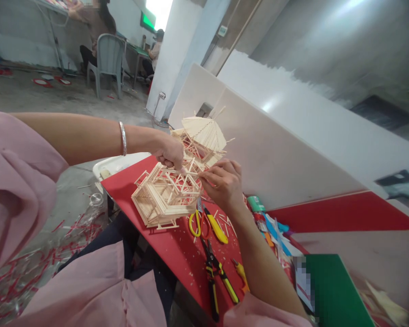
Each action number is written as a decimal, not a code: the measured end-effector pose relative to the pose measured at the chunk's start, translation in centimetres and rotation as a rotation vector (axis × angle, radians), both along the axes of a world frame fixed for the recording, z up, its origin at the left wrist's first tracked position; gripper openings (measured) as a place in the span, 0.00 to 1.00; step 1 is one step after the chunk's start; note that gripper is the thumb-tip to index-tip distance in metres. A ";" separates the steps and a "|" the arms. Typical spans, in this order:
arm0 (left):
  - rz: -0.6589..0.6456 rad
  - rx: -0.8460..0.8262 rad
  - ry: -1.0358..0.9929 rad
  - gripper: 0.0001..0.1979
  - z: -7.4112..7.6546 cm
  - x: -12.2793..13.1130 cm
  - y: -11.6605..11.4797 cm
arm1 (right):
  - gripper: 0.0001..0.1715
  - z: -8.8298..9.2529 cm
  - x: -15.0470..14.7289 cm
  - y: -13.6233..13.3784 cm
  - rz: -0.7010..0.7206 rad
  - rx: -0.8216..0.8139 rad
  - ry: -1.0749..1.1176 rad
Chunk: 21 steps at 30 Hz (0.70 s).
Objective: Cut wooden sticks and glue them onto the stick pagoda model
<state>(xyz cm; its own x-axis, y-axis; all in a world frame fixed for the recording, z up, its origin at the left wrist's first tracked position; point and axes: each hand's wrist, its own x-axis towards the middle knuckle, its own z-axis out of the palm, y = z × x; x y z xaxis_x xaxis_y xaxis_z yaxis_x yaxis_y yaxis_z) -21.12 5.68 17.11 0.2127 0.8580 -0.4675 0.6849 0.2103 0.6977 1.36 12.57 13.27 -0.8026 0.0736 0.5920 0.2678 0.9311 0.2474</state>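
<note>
Grey concrete floor and white partition boards frame what I see, with a red table (177,254) running away from me and a stick-built model house (177,181) lying tipped on its side at the table's near edge. My left hand (168,152) is clenched over the house's upper framing, fingers curled tight on the sticks. My right hand (223,181) sits just to the right of the house, thumb and forefinger pressed together on what looks like a single thin stick, though I cannot tell for sure. The house's long axis runs from its base at lower left up to the fan-shaped roof (204,131) at upper right, so the right hand is nearer the roof end. Just below the house lie yellow-handled scissors (204,225), then pliers (216,272) farther toward me.
</note>
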 end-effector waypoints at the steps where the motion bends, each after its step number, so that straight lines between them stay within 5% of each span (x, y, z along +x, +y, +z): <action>1: 0.001 -0.002 -0.005 0.29 0.0 0.0 0.0 | 0.09 0.0 0.0 0.0 0.000 -0.008 -0.004; 21: -0.005 -0.035 -0.052 0.27 -0.2 -0.3 0.1 | 0.10 0.0 0.0 0.0 0.022 0.026 -0.012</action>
